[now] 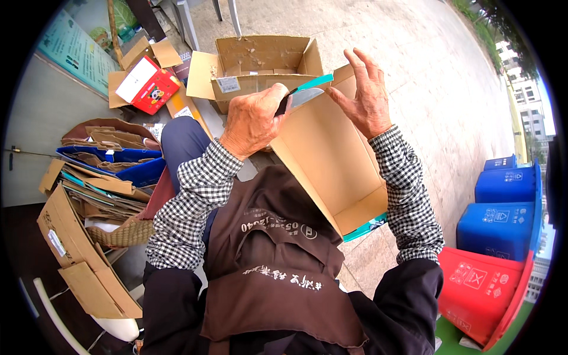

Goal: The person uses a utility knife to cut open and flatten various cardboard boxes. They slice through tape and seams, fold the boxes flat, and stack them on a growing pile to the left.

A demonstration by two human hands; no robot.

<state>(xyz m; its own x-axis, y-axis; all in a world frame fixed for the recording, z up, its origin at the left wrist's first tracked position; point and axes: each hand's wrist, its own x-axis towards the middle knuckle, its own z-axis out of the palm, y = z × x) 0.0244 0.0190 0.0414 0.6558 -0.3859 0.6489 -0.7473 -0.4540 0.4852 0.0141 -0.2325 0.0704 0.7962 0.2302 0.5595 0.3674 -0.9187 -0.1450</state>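
Observation:
My left hand (255, 121) is wrapped round the dark handle of a knife (308, 96), its grey blade pointing right along the far edge of an open cardboard box (331, 160). The box is tan inside with teal showing at its edges, and lies tilted in front of my apron. At its far right corner is my right hand (362, 94), fingers stretched upward and apart, the thumb close to the blade tip. The palm is by the box's right wall; exactly how it touches the wall is hidden.
Beyond stands another open carton (266, 56), beside a red box (155, 94). Flattened cardboard fills a bag (121, 234) at my left, with a folded carton (89, 260) nearby. Blue bins (496, 228) and a red bin (479, 290) line the right. Chair legs (186, 23) stand far off.

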